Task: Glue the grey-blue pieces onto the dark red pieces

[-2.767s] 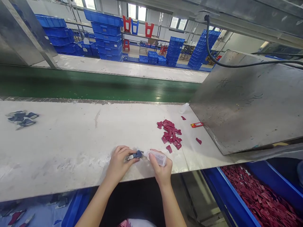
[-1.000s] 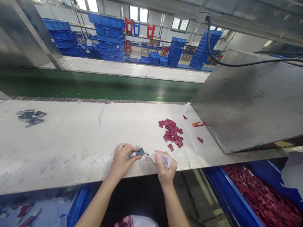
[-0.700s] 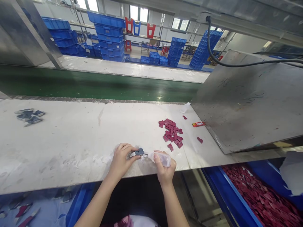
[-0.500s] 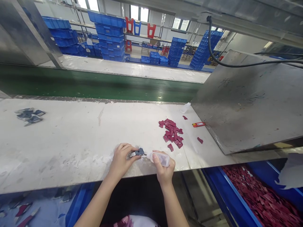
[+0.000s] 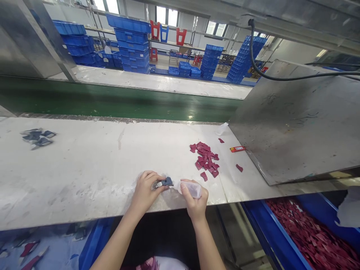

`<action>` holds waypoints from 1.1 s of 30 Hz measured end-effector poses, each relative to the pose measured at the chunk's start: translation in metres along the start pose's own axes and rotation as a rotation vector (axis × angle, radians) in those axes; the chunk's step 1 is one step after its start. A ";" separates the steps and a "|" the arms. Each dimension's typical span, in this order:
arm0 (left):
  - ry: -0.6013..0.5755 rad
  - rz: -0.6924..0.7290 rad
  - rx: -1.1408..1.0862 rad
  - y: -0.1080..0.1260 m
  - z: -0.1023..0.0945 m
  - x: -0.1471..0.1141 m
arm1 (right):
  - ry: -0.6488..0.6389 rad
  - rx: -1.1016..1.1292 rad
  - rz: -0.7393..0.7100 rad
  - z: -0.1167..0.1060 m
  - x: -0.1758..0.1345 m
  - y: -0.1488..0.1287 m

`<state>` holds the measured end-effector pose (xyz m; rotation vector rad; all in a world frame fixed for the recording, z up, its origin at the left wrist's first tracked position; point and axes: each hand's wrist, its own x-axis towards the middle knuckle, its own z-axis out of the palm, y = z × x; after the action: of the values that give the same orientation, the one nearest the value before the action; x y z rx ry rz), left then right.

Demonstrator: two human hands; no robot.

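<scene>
Between the thumb and fingers of my left hand (image 5: 148,189) is a small dark blue-grey piece (image 5: 168,181) with a whitish end, held just above the table near its front edge. My right hand (image 5: 197,200) is wrapped round a translucent squeeze bottle (image 5: 192,189), which lies tilted with its nozzle pointing left. The nozzle tip is at the piece's right edge; whether they touch I cannot tell. Beyond my right hand lies a loose pile of maroon pieces (image 5: 206,157). Similar dark blue-grey pieces (image 5: 38,138) sit in a group at the table's far left.
A green conveyor belt (image 5: 126,103) runs behind the white table (image 5: 92,168). To the right stand a metal panel (image 5: 303,127), a red-and-yellow packet (image 5: 237,149) and another translucent bottle (image 5: 222,128). Below the table, a blue bin (image 5: 284,231) holds maroon pieces; another bin (image 5: 90,243) is at left.
Both hands keep nearly the same pose, with the nozzle still at the dark piece. The whole view has shifted slightly.
</scene>
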<state>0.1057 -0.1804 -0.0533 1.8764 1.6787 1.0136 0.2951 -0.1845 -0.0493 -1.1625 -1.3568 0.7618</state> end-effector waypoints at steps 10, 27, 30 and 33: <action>-0.008 -0.019 -0.014 0.002 0.000 0.001 | 0.091 0.137 0.205 0.015 0.001 -0.006; -0.010 -0.026 -0.013 0.004 -0.001 0.000 | 0.045 0.098 0.180 0.022 0.004 -0.012; -0.011 -0.020 -0.009 0.003 0.000 0.000 | 0.027 0.099 0.178 0.022 0.004 -0.012; -0.006 -0.014 -0.011 0.002 0.000 0.000 | 0.017 0.106 0.179 0.022 0.004 -0.012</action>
<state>0.1067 -0.1806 -0.0517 1.8566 1.6770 1.0095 0.2721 -0.1806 -0.0400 -1.2147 -1.1942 0.9381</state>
